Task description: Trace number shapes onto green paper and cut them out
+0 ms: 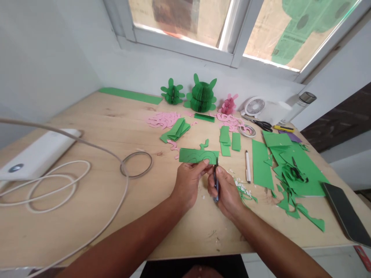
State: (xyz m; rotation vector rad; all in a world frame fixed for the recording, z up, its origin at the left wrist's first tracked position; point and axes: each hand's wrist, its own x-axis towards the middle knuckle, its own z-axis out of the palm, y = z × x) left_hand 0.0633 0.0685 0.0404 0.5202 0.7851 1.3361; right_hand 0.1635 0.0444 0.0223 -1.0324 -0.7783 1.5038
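Observation:
My left hand (pixel 189 181) pinches the lower edge of a green paper strip (pixel 188 155), thumb on top. Curved outlines are drawn on the strip, which is held just above the table. In my right hand (pixel 227 189) is a pair of small scissors (pixel 216 181), with dark blades pointing away from me at the strip's right end. My fingers cover most of the handles, so how far the blades are apart cannot be made out. A small cut green paper piece (pixel 204 144) lies just beyond the strip.
Folded green strips (pixel 176 130), pink paper cutouts (pixel 164 119) and a tape roll (pixel 247 131) lie farther back. Paper honeycomb figures (pixel 202 96) stand by the wall. At right are a white pen (pixel 247 166), green scraps (pixel 292 200) and a phone (pixel 344 210). A cable (pixel 124 189) loops at left.

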